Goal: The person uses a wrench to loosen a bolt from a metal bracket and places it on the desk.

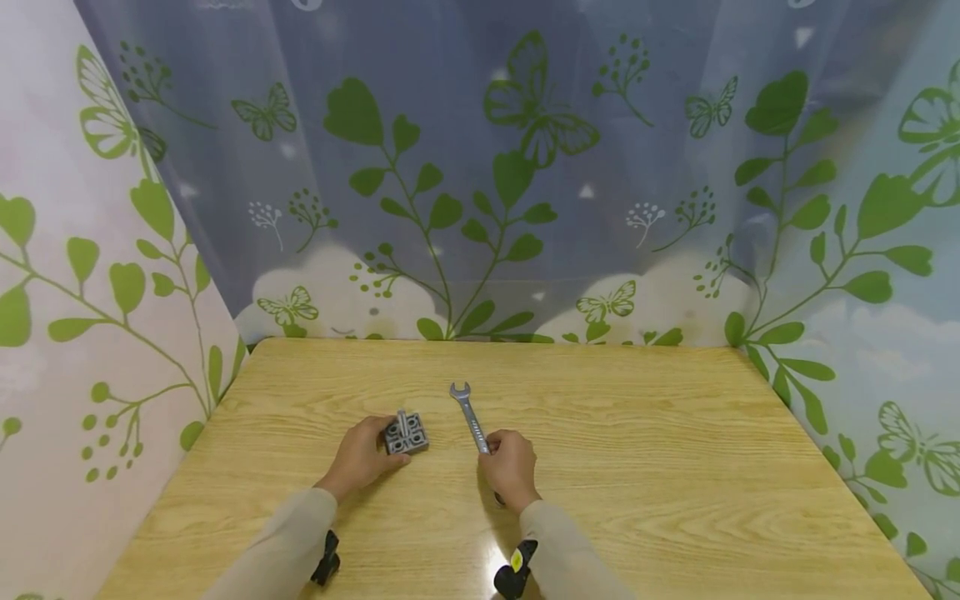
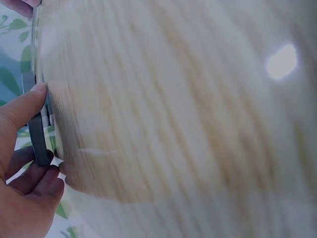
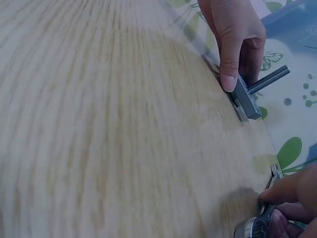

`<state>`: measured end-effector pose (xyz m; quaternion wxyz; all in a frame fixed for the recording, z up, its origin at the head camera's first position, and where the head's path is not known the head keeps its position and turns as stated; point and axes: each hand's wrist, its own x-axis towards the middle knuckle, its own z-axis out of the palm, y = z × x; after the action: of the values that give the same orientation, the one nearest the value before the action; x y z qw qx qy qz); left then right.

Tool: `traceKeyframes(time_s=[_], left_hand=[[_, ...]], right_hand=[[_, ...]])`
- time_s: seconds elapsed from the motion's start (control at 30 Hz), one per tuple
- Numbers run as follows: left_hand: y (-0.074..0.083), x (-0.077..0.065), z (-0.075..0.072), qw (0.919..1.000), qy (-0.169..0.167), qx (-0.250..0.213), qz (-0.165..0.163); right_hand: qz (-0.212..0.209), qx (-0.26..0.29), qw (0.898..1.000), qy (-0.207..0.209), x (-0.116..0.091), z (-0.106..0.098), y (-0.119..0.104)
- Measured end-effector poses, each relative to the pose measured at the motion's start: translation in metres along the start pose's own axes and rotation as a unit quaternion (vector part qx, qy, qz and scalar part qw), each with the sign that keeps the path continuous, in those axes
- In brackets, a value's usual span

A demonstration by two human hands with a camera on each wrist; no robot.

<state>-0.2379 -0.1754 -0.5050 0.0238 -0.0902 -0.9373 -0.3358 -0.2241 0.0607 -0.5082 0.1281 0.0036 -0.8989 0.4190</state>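
My left hand [image 1: 360, 457] grips a grey square block [image 1: 406, 434] by its left side, thumb on the near edge and fingers at the far one. Several round recesses mark its top, and a threaded bolt [image 3: 270, 80] sticks up out of it. In the left wrist view the block [image 2: 35, 134] shows edge-on between thumb and fingers. To the right, my right hand [image 1: 512, 468] holds a silver combination wrench [image 1: 469, 415] around the lower handle. Its open jaw end points away from me; the ring end [image 3: 252, 229] shows below the hand. Wrench and block are apart.
Both hands work over a wood-grain table [image 1: 645, 467]. Behind it hangs a curtain [image 1: 465, 167] printed with leaves and butterflies, and similar cloth covers both sides. Each wrist wears a black strapped device [image 1: 514, 570].
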Motion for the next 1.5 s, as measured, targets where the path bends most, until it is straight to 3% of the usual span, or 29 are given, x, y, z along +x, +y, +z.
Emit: traceKeyframes(time_s=[0.2, 0.63, 0.83, 1.13, 1.5], left_hand=[[0.001, 0.001, 0.003, 0.9999, 0.011, 0.000, 0.007], [-0.002, -0.001, 0.002, 0.9993, 0.037, -0.004, -0.009], [-0.005, -0.002, 0.000, 0.9987, 0.042, -0.025, -0.018], [0.001, -0.005, -0.005, 0.9971, 0.050, -0.047, -0.033], [0.012, -0.002, -0.007, 0.9909, 0.047, -0.116, -0.047]], right_hand=[[0.016, -0.004, 1.000, -0.002, 0.001, -0.004, -0.001], [0.051, 0.044, 0.995, -0.073, 0.003, -0.011, 0.004], [0.077, 0.076, 0.991, -0.073, 0.004, -0.013, 0.005], [0.065, 0.108, 0.990, -0.066, -0.002, -0.017, 0.009], [0.105, 0.176, 0.972, -0.111, -0.002, -0.022, 0.013]])
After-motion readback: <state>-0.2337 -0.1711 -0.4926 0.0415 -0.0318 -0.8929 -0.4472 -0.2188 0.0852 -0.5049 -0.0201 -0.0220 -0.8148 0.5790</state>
